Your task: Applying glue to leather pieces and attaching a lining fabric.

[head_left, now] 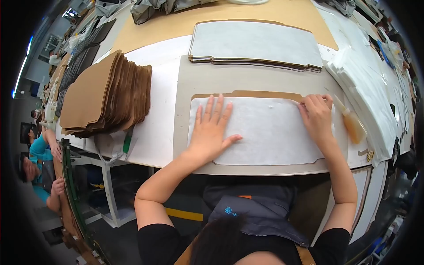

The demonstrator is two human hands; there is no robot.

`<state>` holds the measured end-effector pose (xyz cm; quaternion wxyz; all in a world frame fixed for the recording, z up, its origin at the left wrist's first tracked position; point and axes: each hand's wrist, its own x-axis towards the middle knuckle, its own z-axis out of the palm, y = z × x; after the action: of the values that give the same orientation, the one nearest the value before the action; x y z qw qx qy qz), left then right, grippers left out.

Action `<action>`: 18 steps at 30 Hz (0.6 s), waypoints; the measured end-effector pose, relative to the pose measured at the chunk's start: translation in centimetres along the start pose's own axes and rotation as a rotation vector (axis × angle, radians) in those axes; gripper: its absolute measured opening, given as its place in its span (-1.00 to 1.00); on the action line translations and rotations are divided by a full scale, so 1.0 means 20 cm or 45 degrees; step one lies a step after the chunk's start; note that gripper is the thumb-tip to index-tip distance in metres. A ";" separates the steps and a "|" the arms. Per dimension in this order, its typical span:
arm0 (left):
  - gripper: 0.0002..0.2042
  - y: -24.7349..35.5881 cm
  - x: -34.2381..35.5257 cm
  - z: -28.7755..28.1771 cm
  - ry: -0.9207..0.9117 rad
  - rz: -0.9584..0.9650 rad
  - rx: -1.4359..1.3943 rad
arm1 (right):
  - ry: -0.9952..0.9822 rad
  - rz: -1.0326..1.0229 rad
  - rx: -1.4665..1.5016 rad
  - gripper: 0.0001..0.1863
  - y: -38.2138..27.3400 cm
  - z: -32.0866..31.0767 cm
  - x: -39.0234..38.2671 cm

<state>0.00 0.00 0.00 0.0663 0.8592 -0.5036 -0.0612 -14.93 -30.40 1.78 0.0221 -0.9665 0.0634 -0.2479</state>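
Observation:
A white sheet (260, 132) lies over a brown cardboard piece (258, 94), whose tabbed far edge shows beyond it. My left hand (210, 128) rests flat on the left part of the sheet, fingers spread. At the sheet's far right corner, my right hand (317, 115) is closed, with bent fingers and thumb at the edge; the exact grip is partly hidden. Beyond them sits a stack of similar white-faced, brown-edged pieces (256, 44). Just right of my right hand lies a clear squeeze bottle (354, 126) with amber contents.
A thick stack of brown cardboard pieces (95, 95) stands at the left. White sheets (366, 97) are piled at the right. A grey board (182, 106) lies under the work, and a large tan board (150, 33) lies farther back. At far left, a person in blue (39, 150) works nearby.

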 end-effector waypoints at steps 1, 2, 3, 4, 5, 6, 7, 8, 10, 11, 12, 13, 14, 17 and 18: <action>-0.11 -0.03 -0.01 0.01 0.036 -0.021 -0.045 | -0.006 0.000 -0.002 -0.86 -0.01 -0.01 0.01; -0.11 -0.06 -0.02 0.01 0.072 -0.041 -0.090 | -0.012 0.000 -0.004 -0.85 -0.02 -0.01 0.01; -0.11 -0.08 -0.02 0.01 0.069 -0.029 -0.093 | -0.014 0.010 -0.012 -0.85 -0.01 -0.01 0.01; -0.13 -0.09 -0.02 0.00 0.049 -0.076 -0.048 | -0.016 0.006 -0.021 -0.85 0.00 -0.02 0.00; -0.14 -0.10 -0.03 0.00 0.029 -0.123 -0.003 | -0.019 0.002 -0.031 -0.84 0.00 -0.02 0.00; -0.14 -0.12 -0.03 -0.01 0.025 -0.108 -0.004 | -0.020 0.015 -0.038 -0.84 0.01 -0.03 0.00; -0.14 -0.14 -0.04 -0.02 0.029 -0.171 0.042 | -0.018 0.019 -0.027 -0.84 0.01 -0.03 -0.01; -0.14 -0.15 -0.05 -0.03 0.033 -0.233 0.088 | -0.017 0.023 -0.017 -0.83 0.02 -0.03 -0.01; -0.13 -0.19 -0.06 -0.03 0.093 -0.254 0.158 | -0.031 0.082 0.008 -0.80 0.05 -0.05 -0.02; -0.12 -0.20 -0.06 -0.03 0.155 -0.293 0.229 | -0.044 0.125 0.046 -0.77 0.06 -0.07 -0.03; -0.12 -0.19 -0.06 -0.05 0.166 -0.282 0.247 | -0.045 0.137 0.036 -0.77 0.09 -0.08 -0.04; -0.12 -0.17 -0.04 -0.07 0.166 -0.268 0.242 | -0.068 0.191 0.053 -0.74 0.11 -0.10 -0.05; -0.13 -0.14 -0.02 -0.09 0.163 -0.180 0.219 | -0.090 0.245 0.069 -0.70 0.14 -0.12 -0.07; -0.15 -0.03 0.07 -0.10 0.134 0.073 0.113 | -0.130 0.289 0.134 -0.71 0.20 -0.16 -0.10; -0.16 0.02 0.10 -0.10 0.106 0.223 0.043 | -0.127 0.291 0.132 -0.71 0.21 -0.16 -0.10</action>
<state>0.94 -1.80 1.94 0.0777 0.8147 -0.5746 -0.0110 -18.73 -34.32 3.32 0.1033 -0.9616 0.1589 -0.1984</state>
